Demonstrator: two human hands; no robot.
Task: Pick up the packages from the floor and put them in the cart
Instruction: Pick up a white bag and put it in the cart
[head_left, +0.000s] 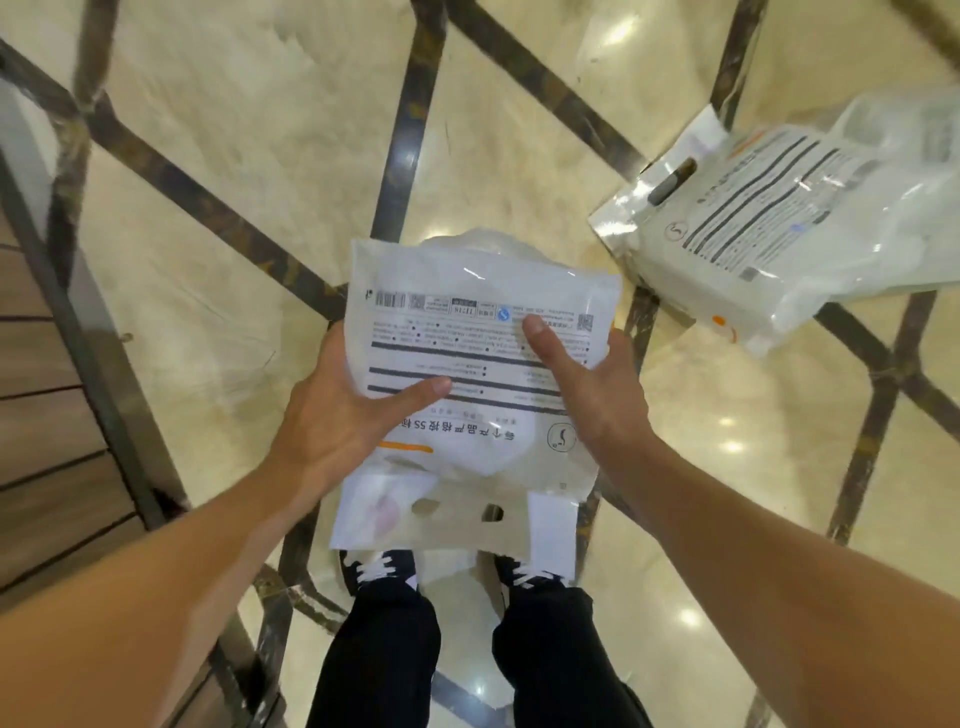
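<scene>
- While the cart itself is nowhere in view, the entries below run from the person's body outward.
- Shoes (382, 569): dark with white laces, planted on the floor (234, 182), directly beneath the held item.
- Held package (478, 384): white plastic mailer with printed bars and barcodes, lifted clear of the floor. Long axis runs away from the body; its punched handle end hangs nearest the person, and its barcode end points away.
- Left hand (332, 410): grip closed on the held package's left edge, thumb lying across the printed face, fingers hidden underneath.
- Right hand (587, 379): grip closed on the right edge, thumb pressed near the barcode strip, fingers hidden underneath. Both hands share the load about evenly.
- Wooden surface (47, 415): dark slats behind a metal rail, at the left margin; what it belongs to cannot be told.
- Second package (769, 218): same white type, lying on the floor ahead and to the right, well apart from the held one, slanted, its handle slot towards the upper left.
- Bearing for a later pickup: judged nearer the right hand than the left, though both are occupied for now.
</scene>
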